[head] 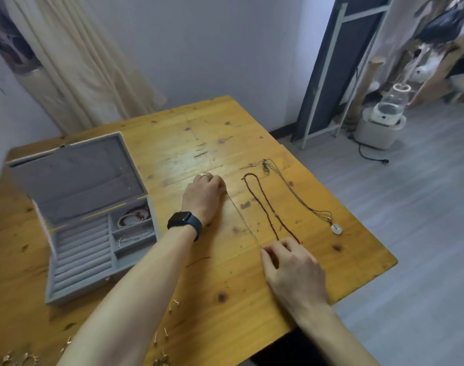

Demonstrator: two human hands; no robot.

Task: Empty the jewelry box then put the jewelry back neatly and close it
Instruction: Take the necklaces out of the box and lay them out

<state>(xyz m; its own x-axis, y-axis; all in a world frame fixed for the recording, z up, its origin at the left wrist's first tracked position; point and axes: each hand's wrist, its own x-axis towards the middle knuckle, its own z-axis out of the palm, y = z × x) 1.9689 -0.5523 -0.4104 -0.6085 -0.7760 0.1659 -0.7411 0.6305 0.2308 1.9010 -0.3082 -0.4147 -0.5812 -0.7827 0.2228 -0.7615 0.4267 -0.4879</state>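
Note:
A grey velvet jewelry box stands open at the table's left, its lid leaning back. A red bracelet lies in its top right compartment. My left hand holds one end of a thin silver chain. My right hand pinches the other end, and the chain runs taut between them above the wood. Beside it lie a dark red beaded necklace and a cord necklace with a white round pendant.
The wooden table fills the middle, its right edge close to the pendant. Small gold earrings and studs are scattered along the near left edge. A folded frame and a white appliance stand on the floor at right.

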